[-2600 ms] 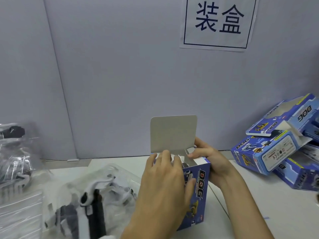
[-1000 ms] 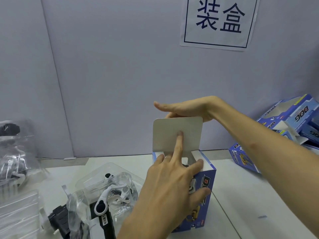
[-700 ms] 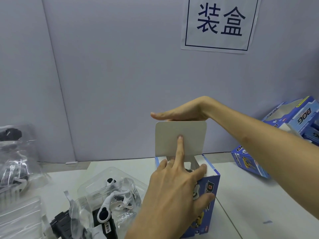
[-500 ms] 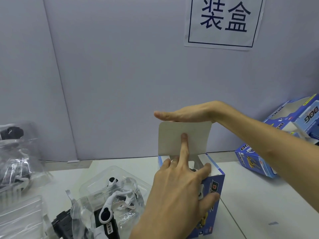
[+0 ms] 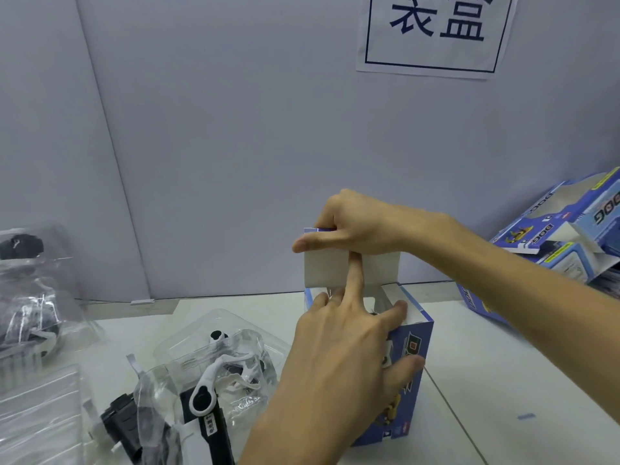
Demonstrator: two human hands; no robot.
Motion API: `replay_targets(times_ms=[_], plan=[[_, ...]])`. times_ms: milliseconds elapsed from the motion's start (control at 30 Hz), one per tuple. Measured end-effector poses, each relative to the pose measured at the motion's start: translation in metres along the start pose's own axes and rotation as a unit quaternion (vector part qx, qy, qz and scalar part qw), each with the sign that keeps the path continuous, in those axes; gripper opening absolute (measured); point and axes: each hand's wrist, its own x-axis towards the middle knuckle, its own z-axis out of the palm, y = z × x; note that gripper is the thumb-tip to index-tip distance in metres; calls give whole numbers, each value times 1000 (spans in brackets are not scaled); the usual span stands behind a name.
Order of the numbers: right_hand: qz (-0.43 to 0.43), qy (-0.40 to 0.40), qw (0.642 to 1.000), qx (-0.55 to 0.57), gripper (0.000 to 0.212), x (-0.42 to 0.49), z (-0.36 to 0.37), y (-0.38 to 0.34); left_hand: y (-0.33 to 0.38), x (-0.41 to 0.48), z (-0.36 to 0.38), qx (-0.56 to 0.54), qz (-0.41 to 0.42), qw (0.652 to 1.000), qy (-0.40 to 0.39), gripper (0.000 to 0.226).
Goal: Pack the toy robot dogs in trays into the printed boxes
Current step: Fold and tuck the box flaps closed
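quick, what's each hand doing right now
Left hand: open, index finger pressing lid flap of the printed box.
Right hand: closed, pinching the lid flap's top edge.

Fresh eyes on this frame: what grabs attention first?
Two hands at centre work on a blue printed box: the right hand pinches the top edge of its upright top flap, while the left hand presses one straight finger against that flap. At lower left a black-and-white toy robot dog lies in a clear tray, and more blue boxes are piled at the right edge.
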Motion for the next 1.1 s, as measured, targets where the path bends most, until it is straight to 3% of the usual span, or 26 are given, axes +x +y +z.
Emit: replay_targets(times_ms=[100, 200, 267, 333, 433, 500, 600, 700, 800, 867, 967, 1100], plan=[[-35, 25, 993, -112, 35, -4, 2, 1, 0, -1, -1, 4, 2, 1000, 6, 51], [-43, 22, 984, -170, 38, -6, 5, 3, -2, -1, -2, 20, 4, 999, 31, 50], [-29, 42, 995, -89, 48, -7, 4, 5, -3, -2, -4, 26, 25, 998, 47, 44], [7, 28, 998, 60, 58, -11, -6, 11, -4, -3, -5, 25, 41, 997, 55, 32], [23, -92, 982, 163, 54, -30, -22, 19, -5, -5, -6, 34, 40, 997, 57, 27], [11, -122, 968, 219, 48, -45, -19, 23, -6, -5, -7, 36, 34, 997, 62, 29], [-4, -104, 954, 282, 25, -74, 7, 20, -6, -6, -8, 3, 26, 998, 64, 31], [0, -56, 935, 351, 30, -99, 35, 15, -6, -7, -8, -28, 35, 997, 63, 21], [-17, 68, 922, 382, 30, -108, 54, 11, -7, -8, -10, -38, 40, 997, 50, 20], [-24, 108, 912, 394, 31, -109, 59, 9, -6, -8, -16, -55, 38, 997, 30, 22], [-37, 120, 916, 380, 34, -109, 61, 10, -8, -12, -17, -73, 41, 996, 6, 33], [-31, 108, 906, 409, 34, -110, 59, 10, 5, -26, -38, -67, 42, 992, -97, 44]])
